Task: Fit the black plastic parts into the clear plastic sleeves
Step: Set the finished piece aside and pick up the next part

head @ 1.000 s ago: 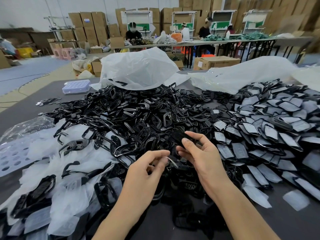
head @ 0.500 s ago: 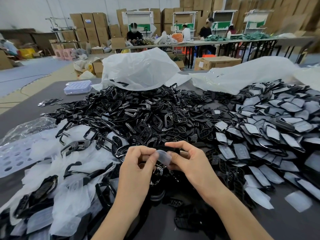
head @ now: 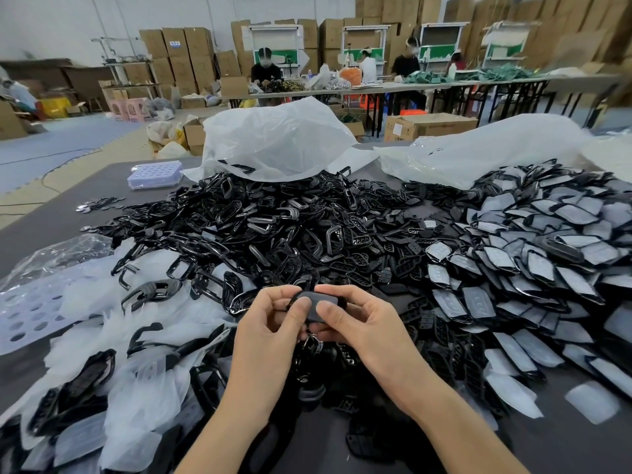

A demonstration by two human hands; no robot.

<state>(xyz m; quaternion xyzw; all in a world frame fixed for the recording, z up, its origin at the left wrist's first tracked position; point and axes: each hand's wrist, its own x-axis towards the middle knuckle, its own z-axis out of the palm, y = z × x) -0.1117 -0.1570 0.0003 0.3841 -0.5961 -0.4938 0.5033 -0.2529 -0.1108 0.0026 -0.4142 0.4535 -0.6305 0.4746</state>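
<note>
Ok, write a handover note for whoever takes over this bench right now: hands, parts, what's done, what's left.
Left hand and right hand: both pinch one black part above the table, apparently going into a sleeve; how far it is in cannot be told.
Loose black parts: big heap at centre.
Empty sleeves: pile at left.
Done: sleeved parts piled at right.
Left: finish this one, put it right, then work through the heap.
</note>
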